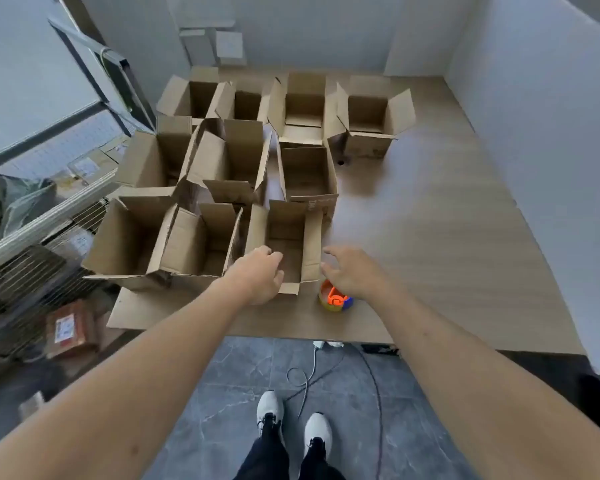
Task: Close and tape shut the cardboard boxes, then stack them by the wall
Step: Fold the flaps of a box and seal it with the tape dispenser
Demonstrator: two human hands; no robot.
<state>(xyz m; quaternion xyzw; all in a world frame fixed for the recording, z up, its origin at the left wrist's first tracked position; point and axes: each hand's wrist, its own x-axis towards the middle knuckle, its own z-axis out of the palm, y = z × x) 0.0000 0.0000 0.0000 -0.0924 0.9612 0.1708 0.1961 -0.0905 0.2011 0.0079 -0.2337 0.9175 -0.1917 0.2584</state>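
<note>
Nearest box (pixel 288 244): while its corrugated flaps stand open, it sits at the table's (pixel 430 237) front edge.
Left hand (pixel 262 275): fingers curled over the box's near wall.
Right hand (pixel 350 271): fingers spread, nothing held, above the orange tape dispenser (pixel 335 299).

The right hand (pixel 352 271) covers the top of the orange tape dispenser (pixel 335 299), so its roll cannot be made out. The left hand (pixel 262 273) hides the near flap of the nearest box (pixel 286 237). Print on a folded flap (pixel 317 204) is too blurred to read. Both arms leave the picture at its bottom corners.
</note>
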